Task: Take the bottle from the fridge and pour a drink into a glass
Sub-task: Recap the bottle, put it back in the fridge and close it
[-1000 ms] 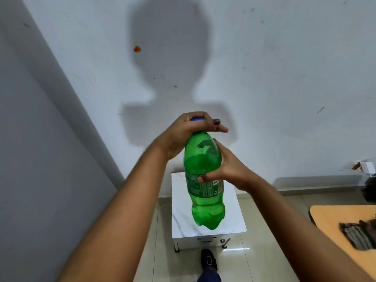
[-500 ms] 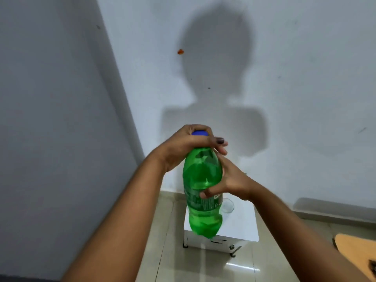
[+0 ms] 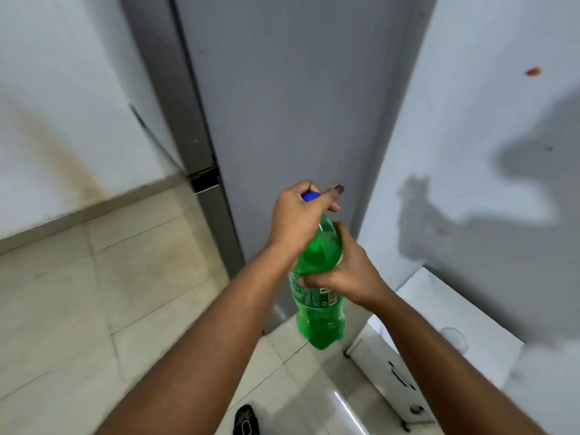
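Observation:
A green plastic bottle (image 3: 318,312) with a blue cap (image 3: 310,196) hangs upright in the air at the centre of the head view. My left hand (image 3: 298,218) is closed over the cap and neck from above. My right hand (image 3: 348,274) grips the bottle's middle, just above the label. A clear glass (image 3: 453,337) stands on the small white table (image 3: 439,309) at the lower right, to the right of the bottle. The grey fridge (image 3: 292,105) rises straight ahead behind the bottle, its door closed.
White walls stand at the left and right of the fridge. Beige floor tiles (image 3: 94,293) spread out at the lower left. A dark shoe (image 3: 246,420) shows at the bottom edge. The table's front has a dark handle (image 3: 398,376).
The view has swung left: the fridge now fills the middle and the table with the glass has slid to the lower right. Both hands keep the same hold on the bottle.

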